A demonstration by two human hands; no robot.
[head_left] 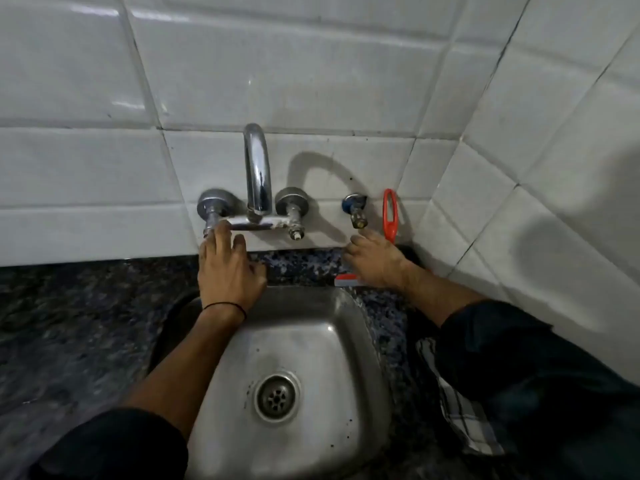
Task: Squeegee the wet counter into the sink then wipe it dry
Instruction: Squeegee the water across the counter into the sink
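Lying on the tabletop [69, 323] strip just right of the sink [311, 327], red squeegee [346, 280], right hand [377, 263] laid over it, clasp not discernible, seemingly loose; left hand [228, 271], fingers [218, 237] spread, empty, at tap valve [211, 209]; hazard: blade slipping sideways under weak hold, water missing sink.

A chrome faucet [258, 174] juts from the white tiled wall [311, 64], a small blue-collared tap [355, 211] just right of it.
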